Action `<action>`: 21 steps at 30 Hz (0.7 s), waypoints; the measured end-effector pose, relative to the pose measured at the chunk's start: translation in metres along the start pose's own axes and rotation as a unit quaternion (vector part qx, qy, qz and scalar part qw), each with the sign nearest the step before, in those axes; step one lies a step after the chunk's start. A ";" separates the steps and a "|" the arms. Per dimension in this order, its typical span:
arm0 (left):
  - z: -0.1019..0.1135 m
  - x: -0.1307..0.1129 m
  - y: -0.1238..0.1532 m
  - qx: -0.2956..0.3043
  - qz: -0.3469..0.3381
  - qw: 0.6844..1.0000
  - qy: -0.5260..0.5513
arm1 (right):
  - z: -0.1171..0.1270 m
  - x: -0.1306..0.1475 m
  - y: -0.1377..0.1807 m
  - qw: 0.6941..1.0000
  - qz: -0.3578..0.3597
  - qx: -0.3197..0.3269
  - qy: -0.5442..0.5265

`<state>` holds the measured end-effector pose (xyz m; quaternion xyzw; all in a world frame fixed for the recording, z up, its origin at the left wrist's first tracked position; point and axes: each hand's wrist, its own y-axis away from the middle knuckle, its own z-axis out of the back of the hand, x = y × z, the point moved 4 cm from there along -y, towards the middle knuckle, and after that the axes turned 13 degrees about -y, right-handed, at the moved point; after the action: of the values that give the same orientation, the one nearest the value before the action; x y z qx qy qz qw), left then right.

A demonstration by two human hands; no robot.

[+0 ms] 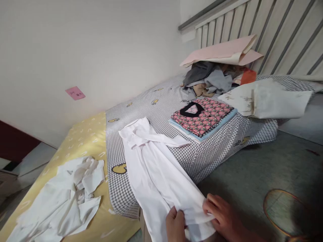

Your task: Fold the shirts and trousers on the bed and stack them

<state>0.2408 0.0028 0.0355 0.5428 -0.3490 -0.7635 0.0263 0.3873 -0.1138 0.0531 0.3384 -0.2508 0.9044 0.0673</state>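
A long white garment (153,164) lies lengthwise on the bed, its narrow end up on the checked cover and its lower end hanging over the edge toward me. A strip of its cloth, like a sleeve or tie, stretches right across the cover. My left hand (175,224) is closed on the lower end, thumb and fingers pinching the cloth. To its right, my right hand (219,213) grips the garment's right edge with bent fingers. The cloth between both hands is slightly bunched.
A folded pink patterned shirt (212,112) tops a small pile. Behind it are heaped clothes (207,77) under pink card (222,52). A white cloth bundle (275,99) sits right. Crumpled white clothing (68,198) lies on yellow bedding (88,131). An orange-rimmed hoop (280,191) is lower right.
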 end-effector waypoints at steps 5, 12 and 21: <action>0.001 -0.004 0.002 -0.011 0.004 0.999 -0.043 | -0.001 0.000 0.000 0.996 -0.046 0.065 0.026; -0.001 -0.012 0.008 0.008 0.008 0.998 -0.060 | 0.032 -0.006 -0.008 0.956 -0.200 0.215 -0.024; -0.001 0.029 0.026 -0.016 -0.088 0.901 -0.425 | 0.021 0.007 -0.106 0.998 -0.047 0.019 -0.026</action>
<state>0.2206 -0.0296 0.0263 0.1943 -0.2653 -0.9265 -0.1831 0.4249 -0.0327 0.1141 0.3748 -0.2190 0.8956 0.0968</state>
